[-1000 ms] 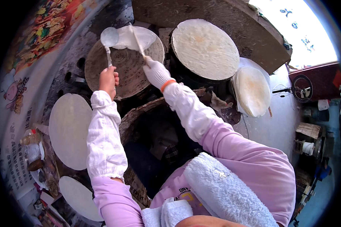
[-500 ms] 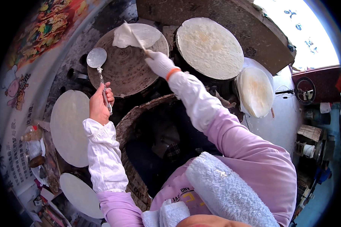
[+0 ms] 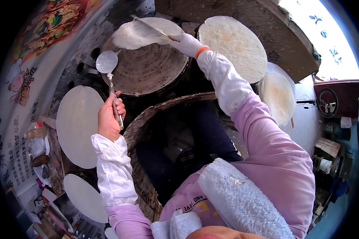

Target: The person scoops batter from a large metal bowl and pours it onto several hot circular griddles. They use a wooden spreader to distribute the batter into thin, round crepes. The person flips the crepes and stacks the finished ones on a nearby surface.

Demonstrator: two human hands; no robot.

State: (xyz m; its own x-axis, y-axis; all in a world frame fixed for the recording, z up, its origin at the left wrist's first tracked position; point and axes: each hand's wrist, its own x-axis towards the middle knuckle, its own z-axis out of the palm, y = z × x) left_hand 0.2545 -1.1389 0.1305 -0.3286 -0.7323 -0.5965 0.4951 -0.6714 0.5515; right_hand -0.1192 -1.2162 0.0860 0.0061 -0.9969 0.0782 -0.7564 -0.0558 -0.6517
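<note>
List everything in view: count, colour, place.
Griddle: one, brown, top centre
Batter: one patch, white, griddle's far side
Ladle: one, whitish, griddle's left edge
Thin stick: one, pale, over the batter
Round sheets: at least four, pale, griddle's right and lower left
Towel: at least one, light blue, on the chest
Board: one, brown, top right
Banner: one, whitish, left
Wheel: one, black, far right
Clutter: uncountable, mixed, both edges
Left hand: one, bare, on ladle
Right hand: one, white-gloved, on stick

Banner (image 3: pixel 18 131) with food picture is lining left side. Brown board (image 3: pixel 277 44) is standing at back. Bright white patch (image 3: pixel 329 34), window or doorway unclear, is glowing past board's upper right edge. Grey floor (image 3: pixel 308 115) is stretching from board's right corner toward dark red panel (image 3: pixel 349 93). Blue surface (image 3: pixel 350 161) is showing far right.
</note>
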